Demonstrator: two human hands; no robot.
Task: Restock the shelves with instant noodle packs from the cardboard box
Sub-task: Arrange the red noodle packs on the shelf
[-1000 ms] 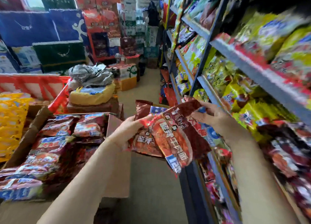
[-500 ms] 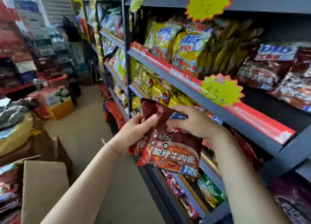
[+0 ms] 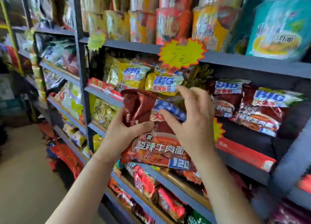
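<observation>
Two hands at the noodle pack (image 3: 156,144): left hand (image 3: 124,136) holds it, right hand (image 3: 191,122) wide; slide it flat beside matching red packs (image 3: 259,116).

— That dark red noodle pack (image 3: 156,144)?
— Glossy plastic film, crinkled at twelve o'clock.
— And the shelf (image 3: 252,64)?
— Matt grey painted metal; paper price star (image 3: 182,53), floor (image 3: 25,181) smooth and dull.
</observation>
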